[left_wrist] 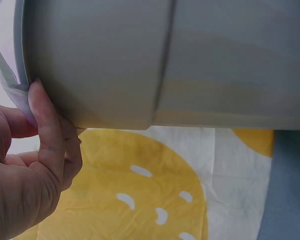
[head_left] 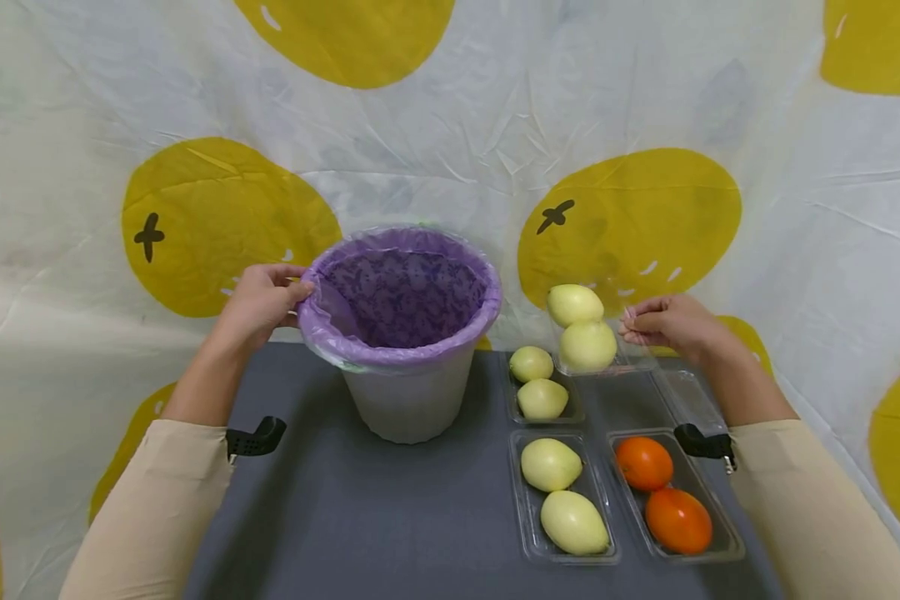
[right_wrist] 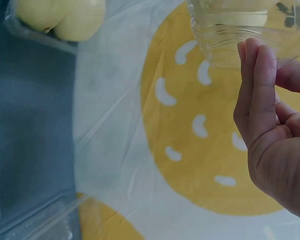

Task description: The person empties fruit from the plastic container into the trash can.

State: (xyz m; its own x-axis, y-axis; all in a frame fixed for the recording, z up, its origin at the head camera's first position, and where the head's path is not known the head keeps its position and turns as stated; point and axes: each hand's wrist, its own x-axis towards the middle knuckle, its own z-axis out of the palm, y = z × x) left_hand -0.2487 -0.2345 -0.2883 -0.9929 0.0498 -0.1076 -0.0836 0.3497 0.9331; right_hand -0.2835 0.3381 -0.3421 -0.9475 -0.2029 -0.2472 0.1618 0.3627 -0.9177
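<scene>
My left hand [head_left: 262, 304] pinches the left rim of a pale bin [head_left: 412, 400], thumb over the edge and fingers outside. A purple bag [head_left: 401, 354] lines the bin and folds over its rim. In the left wrist view, fingertips press against the outer wall. To the right, my right hand [head_left: 671, 325] pinches the edge of a raised clear plastic tray [head_left: 633, 362]. Two pale yellow-green fruits [head_left: 588, 346] lie at the left of that tray in the head view. The right wrist view shows only part of the clear tray [right_wrist: 235, 30].
Two more clear trays hold pale fruits [head_left: 542, 399] [head_left: 573, 522] right of the bin. Nearer my right sleeve, another tray [head_left: 727, 546] holds two orange-red fruits [head_left: 678, 521]. A clear plastic piece [head_left: 690, 400] lies behind it. A patterned cloth [head_left: 435, 150] hangs behind the grey table [head_left: 390, 533].
</scene>
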